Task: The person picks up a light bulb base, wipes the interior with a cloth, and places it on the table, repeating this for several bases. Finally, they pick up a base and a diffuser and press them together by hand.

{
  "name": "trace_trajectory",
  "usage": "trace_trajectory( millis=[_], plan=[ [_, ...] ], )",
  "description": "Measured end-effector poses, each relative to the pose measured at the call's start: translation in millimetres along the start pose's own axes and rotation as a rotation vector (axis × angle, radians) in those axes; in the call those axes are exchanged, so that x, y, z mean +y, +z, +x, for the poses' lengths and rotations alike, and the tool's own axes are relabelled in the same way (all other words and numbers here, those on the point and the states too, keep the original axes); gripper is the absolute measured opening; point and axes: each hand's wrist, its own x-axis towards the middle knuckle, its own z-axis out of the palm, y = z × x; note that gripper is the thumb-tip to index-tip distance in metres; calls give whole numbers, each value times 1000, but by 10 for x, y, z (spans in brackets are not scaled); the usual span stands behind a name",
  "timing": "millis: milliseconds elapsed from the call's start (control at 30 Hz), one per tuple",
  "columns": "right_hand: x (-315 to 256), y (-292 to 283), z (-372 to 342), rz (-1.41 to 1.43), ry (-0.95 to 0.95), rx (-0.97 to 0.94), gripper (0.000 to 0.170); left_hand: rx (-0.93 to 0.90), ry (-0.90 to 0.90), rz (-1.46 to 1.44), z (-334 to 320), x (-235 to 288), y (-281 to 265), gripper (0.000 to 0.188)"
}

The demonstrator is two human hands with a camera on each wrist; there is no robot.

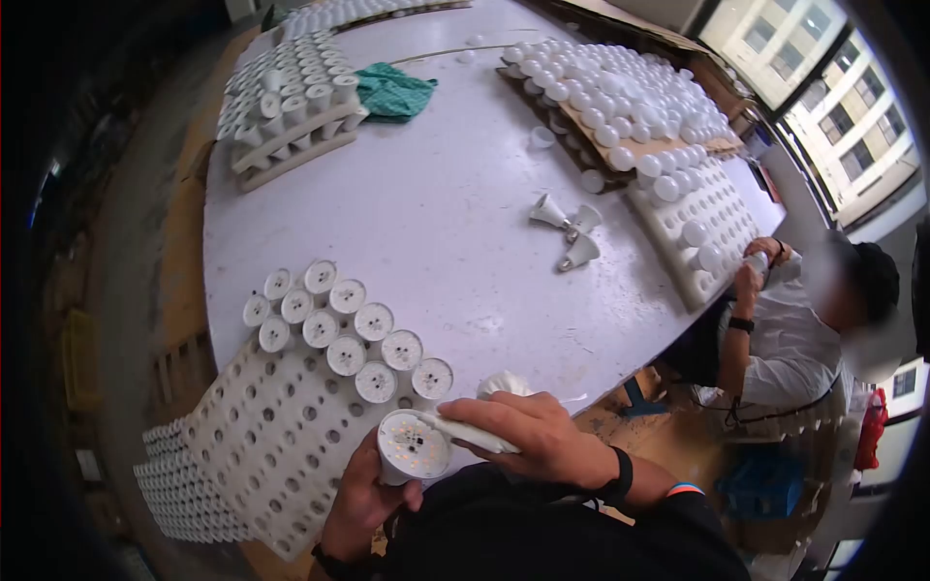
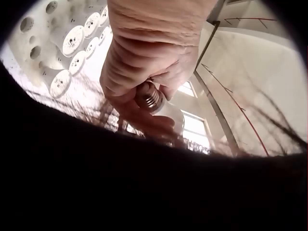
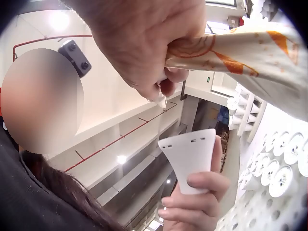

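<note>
Windows line the right side of the room, and a broad pale surface takes up most of the head view. At its near left corner is a foam tray, with upright lamp housings in its farther rows; a green cloth lies by the far left edge. At the right edge sits another person.

The held housing is just off the near edge, in the grasp of the left hand, fingers curled round its narrow body. It looks light and stiff, its smooth wall perhaps slippery; the waist seems the safest hold, clear of the exposed parts on its face. The right hand clasps a white bag, which looks soft and easily squeezed, best gripped near its narrow end.

Only the head view shows the held housing's speckled face. The left wrist view gives its threaded metal end; the right wrist view, its flared side and the bag's orange print.
</note>
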Motion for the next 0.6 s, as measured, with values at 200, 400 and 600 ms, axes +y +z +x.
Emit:
trace_trajectory(
  millis=[200,400,600],
  plan=[
    [-57,-6,52,-84,-158,-77,53,-127,-123,-181,-120,60,58,50],
    [-95,45,84,-122,-217,-116,57,-5,-135,-162,-210,123,184,45],
    [-86,75,80,-172,-246,-116,56,-15,-152,-109,-225,154,201,45]
  ],
)
